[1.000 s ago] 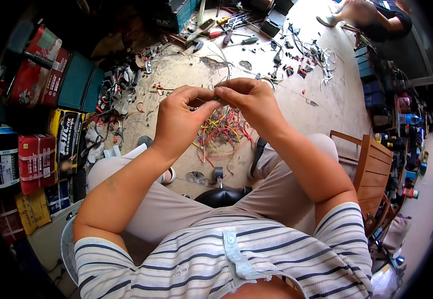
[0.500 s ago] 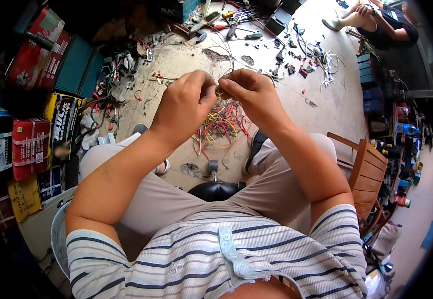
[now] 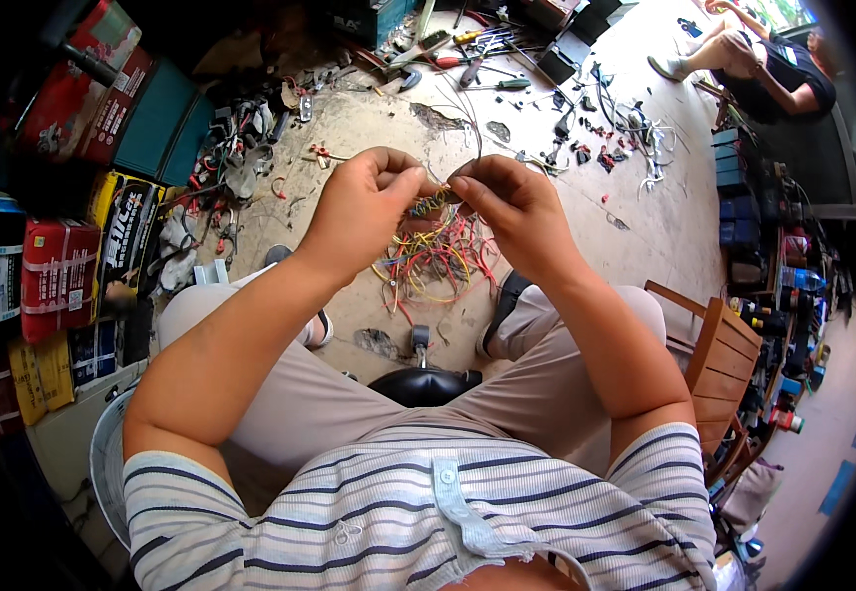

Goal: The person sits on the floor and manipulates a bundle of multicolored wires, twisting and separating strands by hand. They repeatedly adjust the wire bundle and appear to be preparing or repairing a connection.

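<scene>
My left hand [image 3: 359,212] and my right hand [image 3: 511,207] are raised close together over my lap. Both pinch a small bunch of thin coiled wires [image 3: 428,205] with yellow and green in it; a thin dark wire rises from it past my right fingers. My left thumb and fingers close around the bunch's left part, and my right thumb and forefinger grip its right end. On the floor below lies a tangled heap of red, yellow and grey wires [image 3: 433,256].
Stacked boxes and batteries [image 3: 63,276] line the left. Scattered tools [image 3: 477,69] and black scraps [image 3: 585,148] lie ahead. A wooden chair [image 3: 718,364] and crowded shelves [image 3: 787,295] are at right. Another person [image 3: 772,79] sits at upper right. A black seat [image 3: 413,384] is between my legs.
My hands have shifted slightly and turned, and the coiled yellow-green part of the wires now shows between my fingers. The view has moved slightly, and the other person's arm shows in another pose.
</scene>
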A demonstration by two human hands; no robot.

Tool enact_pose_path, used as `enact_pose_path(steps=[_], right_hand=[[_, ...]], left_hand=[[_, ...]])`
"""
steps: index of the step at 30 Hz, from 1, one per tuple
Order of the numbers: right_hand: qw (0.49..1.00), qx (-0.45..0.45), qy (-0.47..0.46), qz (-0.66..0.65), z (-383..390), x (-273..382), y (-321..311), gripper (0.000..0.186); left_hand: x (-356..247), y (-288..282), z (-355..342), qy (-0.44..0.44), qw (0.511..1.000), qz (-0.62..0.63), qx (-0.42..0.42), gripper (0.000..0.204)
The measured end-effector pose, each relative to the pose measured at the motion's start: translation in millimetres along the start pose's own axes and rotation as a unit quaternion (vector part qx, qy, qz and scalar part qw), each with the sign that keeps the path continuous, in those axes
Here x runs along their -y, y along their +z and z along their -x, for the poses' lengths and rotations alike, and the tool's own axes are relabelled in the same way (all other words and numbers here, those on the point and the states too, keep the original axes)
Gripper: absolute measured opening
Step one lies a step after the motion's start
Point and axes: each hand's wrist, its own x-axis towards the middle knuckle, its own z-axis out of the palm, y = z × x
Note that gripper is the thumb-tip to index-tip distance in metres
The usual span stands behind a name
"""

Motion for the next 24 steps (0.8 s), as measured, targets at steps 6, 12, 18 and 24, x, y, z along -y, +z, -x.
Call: enact_pose_path(steps=[6, 12, 18, 24], right_hand=[[0.998, 0.013, 0.026, -0.058, -3, -8, -8, 0.022], [0.999, 0.004, 0.033, -0.024, -3, -1, -10, 0.025], [0.995, -0.005, 0.04, -0.096, -2, 7, -9, 0.025], [0.997, -0.021, -0.019, -0.07, -1, 2, -11, 0.019]], left_hand=[[-1, -7, 5, -0.029, 0.996, -0.04, 0.07, 0.03], [-2, 0, 7, 0.022, 0.994, -0.066, 0.086, 0.03], [0, 2, 6, -0.035, 0.999, 0.005, 0.023, 0.021], [-4, 4, 2, -0.026, 0.998, 0.027, 0.043, 0.021]])
